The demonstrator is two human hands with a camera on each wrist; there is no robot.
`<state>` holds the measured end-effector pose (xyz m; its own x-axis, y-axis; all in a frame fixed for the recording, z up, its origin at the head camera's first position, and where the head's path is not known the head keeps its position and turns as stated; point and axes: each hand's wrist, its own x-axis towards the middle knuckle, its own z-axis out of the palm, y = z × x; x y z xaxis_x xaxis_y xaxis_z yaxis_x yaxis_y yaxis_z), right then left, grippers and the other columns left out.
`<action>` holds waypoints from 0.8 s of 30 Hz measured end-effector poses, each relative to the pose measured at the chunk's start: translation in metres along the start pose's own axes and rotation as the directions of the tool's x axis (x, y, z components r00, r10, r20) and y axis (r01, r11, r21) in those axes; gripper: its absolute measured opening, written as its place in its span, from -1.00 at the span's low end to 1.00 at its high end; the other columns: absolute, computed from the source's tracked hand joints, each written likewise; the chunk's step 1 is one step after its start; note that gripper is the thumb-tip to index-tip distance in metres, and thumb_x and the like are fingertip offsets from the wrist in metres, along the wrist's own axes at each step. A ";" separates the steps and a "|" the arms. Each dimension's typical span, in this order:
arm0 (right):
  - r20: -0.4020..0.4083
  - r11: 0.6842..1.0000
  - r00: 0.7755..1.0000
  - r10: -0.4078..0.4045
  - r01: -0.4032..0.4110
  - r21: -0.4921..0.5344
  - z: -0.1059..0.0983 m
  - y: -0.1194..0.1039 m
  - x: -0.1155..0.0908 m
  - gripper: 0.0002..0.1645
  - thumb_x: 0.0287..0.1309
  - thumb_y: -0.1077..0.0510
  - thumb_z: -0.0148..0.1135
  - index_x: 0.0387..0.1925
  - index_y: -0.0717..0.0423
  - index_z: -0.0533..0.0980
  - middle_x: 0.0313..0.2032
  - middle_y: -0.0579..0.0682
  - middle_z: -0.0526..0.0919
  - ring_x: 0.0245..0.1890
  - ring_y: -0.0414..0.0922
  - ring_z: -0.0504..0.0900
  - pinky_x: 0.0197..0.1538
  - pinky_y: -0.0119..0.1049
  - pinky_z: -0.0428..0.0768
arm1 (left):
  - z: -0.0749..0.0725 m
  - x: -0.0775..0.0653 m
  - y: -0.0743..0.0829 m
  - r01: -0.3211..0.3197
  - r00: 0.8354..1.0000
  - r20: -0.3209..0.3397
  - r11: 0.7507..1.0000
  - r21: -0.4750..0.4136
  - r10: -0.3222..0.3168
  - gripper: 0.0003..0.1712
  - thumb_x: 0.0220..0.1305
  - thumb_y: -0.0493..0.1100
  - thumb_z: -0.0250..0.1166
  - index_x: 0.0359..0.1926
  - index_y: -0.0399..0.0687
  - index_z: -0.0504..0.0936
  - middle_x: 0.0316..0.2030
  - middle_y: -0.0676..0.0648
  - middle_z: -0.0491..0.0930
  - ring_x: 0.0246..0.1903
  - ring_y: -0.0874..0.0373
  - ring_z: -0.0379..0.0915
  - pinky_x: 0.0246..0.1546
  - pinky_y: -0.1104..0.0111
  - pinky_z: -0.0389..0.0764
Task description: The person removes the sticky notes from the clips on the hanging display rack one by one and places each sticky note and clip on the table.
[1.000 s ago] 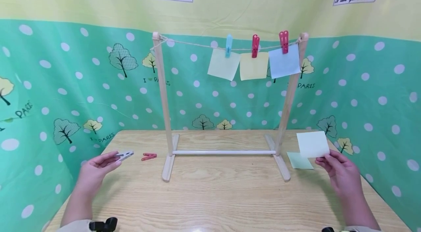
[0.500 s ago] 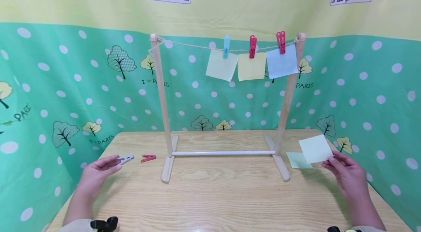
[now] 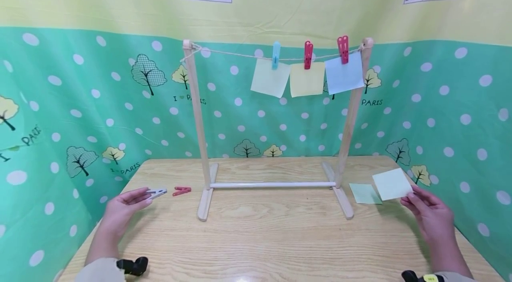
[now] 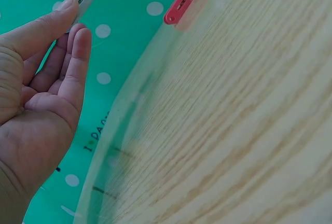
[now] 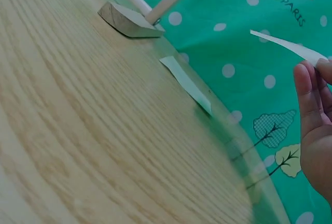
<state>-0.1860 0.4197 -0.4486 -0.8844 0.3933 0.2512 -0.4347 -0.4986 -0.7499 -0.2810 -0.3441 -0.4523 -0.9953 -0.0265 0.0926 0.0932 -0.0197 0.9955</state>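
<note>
My left hand (image 3: 124,212) pinches a pale grey clothespin (image 3: 157,193) between thumb and fingers, above the table's left side. Just right of it a red clothespin (image 3: 182,191) lies on the wood. At the right, my right hand (image 3: 432,213) holds a pale square of paper (image 3: 392,184) by its lower right corner; in the right wrist view this paper (image 5: 290,46) shows nearly edge-on. A light green paper square (image 3: 365,194) lies on the table beside the rack's right foot, partly behind the held sheet.
Between the hands stands a wooden rack (image 3: 347,140) with a string (image 3: 236,54) across its top. From the string hang a pale green paper (image 3: 270,80) on a blue clothespin (image 3: 276,55), a yellow paper (image 3: 307,81) and a blue paper (image 3: 345,75) on red clothespins.
The right hand has moved right and slightly down with its paper, which now tilts and covers less of the green square. The left hand, still holding the grey clothespin, has shifted slightly right and down.
</note>
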 end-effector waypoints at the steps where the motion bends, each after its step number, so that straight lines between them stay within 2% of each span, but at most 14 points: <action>1: -0.012 1.000 1.000 0.005 -0.005 0.001 -0.002 0.000 0.001 -0.63 0.17 0.60 0.11 -0.08 0.31 0.65 -0.26 0.11 0.74 -0.39 -0.01 0.75 -0.23 -0.25 0.69 | 0.000 0.001 -0.001 0.005 1.000 0.001 1.000 0.003 -0.005 -0.55 0.16 -0.40 0.39 0.10 -0.11 0.65 -0.22 0.17 0.71 -0.18 0.37 0.62 -0.14 0.56 0.60; 7: -0.066 0.999 0.997 0.038 -0.040 -0.024 -0.012 0.002 0.005 -0.64 0.16 0.56 0.16 -0.07 0.26 0.65 -0.25 0.08 0.74 -0.38 -0.03 0.75 -0.21 -0.27 0.69 | -0.001 0.005 -0.006 0.032 0.999 0.003 0.998 0.046 -0.032 -0.50 0.15 -0.38 0.40 0.15 -0.23 0.58 -0.23 0.16 0.71 -0.19 0.39 0.61 -0.13 0.55 0.60; 15: -0.119 0.994 0.990 0.078 -0.085 -0.061 -0.021 0.006 0.008 -0.66 0.15 0.53 0.20 -0.11 0.18 0.68 -0.29 0.04 0.74 -0.38 -0.07 0.75 -0.21 -0.31 0.69 | -0.001 0.014 -0.011 0.091 0.996 -0.021 0.985 0.147 -0.089 -0.44 0.15 -0.29 0.44 0.20 -0.15 0.55 -0.21 0.22 0.70 -0.17 0.43 0.59 -0.11 0.58 0.57; 19: -0.122 0.992 0.988 0.095 -0.104 -0.073 -0.026 0.008 0.009 -0.67 0.16 0.50 0.22 -0.12 0.16 0.69 -0.29 0.03 0.74 -0.37 -0.09 0.75 -0.21 -0.33 0.69 | -0.002 0.019 -0.016 0.095 0.995 -0.044 0.977 0.191 -0.089 -0.33 0.13 -0.24 0.46 0.26 -0.26 0.45 -0.21 0.23 0.70 -0.18 0.45 0.59 -0.11 0.59 0.56; 24: -0.127 0.988 0.986 0.111 -0.124 -0.093 -0.033 0.011 0.009 -0.68 0.15 0.47 0.25 -0.12 0.14 0.69 -0.32 0.03 0.74 -0.36 -0.10 0.75 -0.19 -0.35 0.68 | -0.003 0.024 -0.022 0.091 0.994 -0.073 0.976 0.195 -0.078 -0.35 0.18 -0.29 0.42 0.26 -0.35 0.42 -0.25 0.24 0.70 -0.22 0.48 0.59 -0.15 0.64 0.55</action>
<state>-0.1933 0.4434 -0.4744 -0.8986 0.4302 0.0862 -0.3043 -0.4695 -0.8288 -0.3064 -0.3468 -0.4719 -0.9951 -0.0980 0.0127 -0.0045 0.1735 0.9848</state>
